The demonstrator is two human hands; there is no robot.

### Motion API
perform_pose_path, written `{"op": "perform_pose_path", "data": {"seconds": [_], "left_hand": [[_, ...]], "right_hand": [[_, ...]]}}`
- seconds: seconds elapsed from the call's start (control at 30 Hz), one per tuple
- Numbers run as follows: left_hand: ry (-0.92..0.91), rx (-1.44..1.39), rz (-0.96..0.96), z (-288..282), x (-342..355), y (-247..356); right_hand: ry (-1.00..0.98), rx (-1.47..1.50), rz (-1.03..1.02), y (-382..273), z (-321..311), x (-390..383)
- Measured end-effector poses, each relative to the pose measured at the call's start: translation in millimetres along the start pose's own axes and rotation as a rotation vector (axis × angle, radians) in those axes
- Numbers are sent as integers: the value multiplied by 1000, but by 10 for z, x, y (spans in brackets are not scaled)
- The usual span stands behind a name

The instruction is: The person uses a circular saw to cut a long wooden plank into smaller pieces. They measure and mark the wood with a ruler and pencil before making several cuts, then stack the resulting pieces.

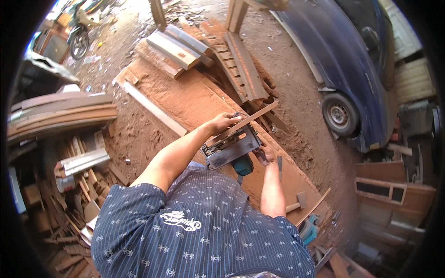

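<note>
Over the sawdust-covered workbench (185,99), close to my body, a circular saw (232,152) with a teal motor housing is tipped so its dark metal base plate faces up. My right hand (265,154) is closed round the saw's far right side, partly hidden behind the plate. A thin wooden strip (260,112) lies along the plate's far edge and sticks out to the right. The fingers of my left hand (223,123) pinch this strip near the saw. Where the strip meets the plate is partly hidden.
A hammer (301,200) lies on the bench's right end. Planks (174,46) and a slatted wooden piece (234,69) rest at the far end. Stacked boards (60,113) and scrap wood stand left. A blue vehicle (347,69) is parked right, a motorbike (79,37) far left.
</note>
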State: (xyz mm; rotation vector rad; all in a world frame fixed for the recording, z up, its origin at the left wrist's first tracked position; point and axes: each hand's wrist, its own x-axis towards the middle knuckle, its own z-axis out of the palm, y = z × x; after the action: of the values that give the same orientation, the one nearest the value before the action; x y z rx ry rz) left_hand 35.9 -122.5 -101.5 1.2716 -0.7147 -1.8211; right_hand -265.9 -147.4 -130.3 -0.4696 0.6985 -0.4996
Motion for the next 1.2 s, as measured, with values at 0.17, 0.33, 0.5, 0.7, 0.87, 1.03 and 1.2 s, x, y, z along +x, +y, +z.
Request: {"op": "perform_pose_path", "data": {"seconds": [0.17,0.33,0.5,0.7,0.87,1.03,1.2], "left_hand": [[-35,80,-55,171,55,90],[-23,53,38,229,33,33],[39,-22,-77,288,49,51],[75,-46,-69,264,48,18],[126,-27,-43,256,38,28],[118,-64,16,219,18,53],[128,-25,97,108,75,-55]], "right_hand": [[50,-234,20,-22,-48,-58],[345,-29,-4,58,-18,-205],[306,201,-63,147,-88,-406],[146,403,-164,278,-120,-352],[62,531,-169,405,-280,-148],[150,384,-138,430,-208,-26],[-37,344,-75,446,-297,49]]}}
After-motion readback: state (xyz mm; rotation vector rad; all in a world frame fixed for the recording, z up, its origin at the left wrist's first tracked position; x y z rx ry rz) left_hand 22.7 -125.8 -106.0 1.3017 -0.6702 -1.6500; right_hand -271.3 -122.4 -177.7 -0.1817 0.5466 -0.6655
